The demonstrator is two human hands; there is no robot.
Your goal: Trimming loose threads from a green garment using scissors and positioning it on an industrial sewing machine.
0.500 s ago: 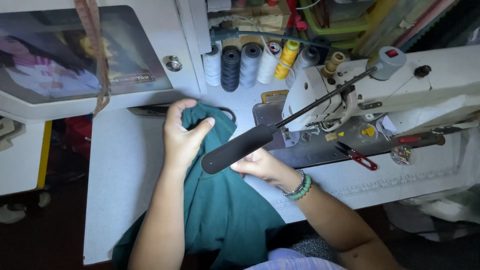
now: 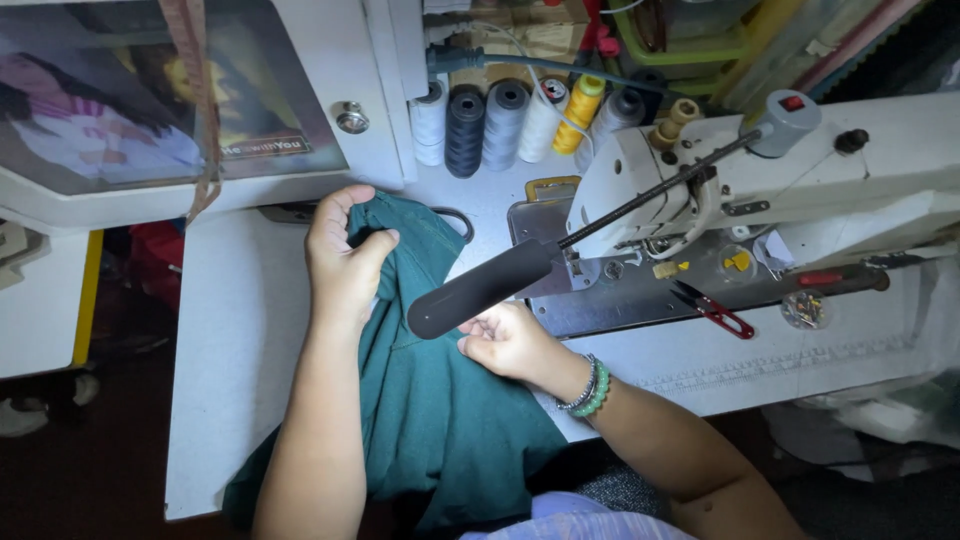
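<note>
A dark green garment (image 2: pixel 440 400) lies on the white sewing table (image 2: pixel 230 340) and hangs over its near edge. My left hand (image 2: pixel 342 262) is closed on the cloth's far end, thumb and fingers pinching a fold. My right hand (image 2: pixel 508 342) grips the cloth's right edge just below a black flat lamp head (image 2: pixel 480 289) on a flexible arm. A beaded bracelet sits on my right wrist. The white sewing machine (image 2: pixel 760 190) stands to the right of both hands.
Several thread spools (image 2: pixel 505 122), white, dark and yellow, line the back of the table. Red-handled snips (image 2: pixel 712 308) lie on the machine bed. A framed picture panel (image 2: pixel 150 100) fills the upper left. A brown strap (image 2: pixel 200 110) hangs down over it.
Both hands have barely shifted. My left hand has closed a little tighter on the cloth's far end.
</note>
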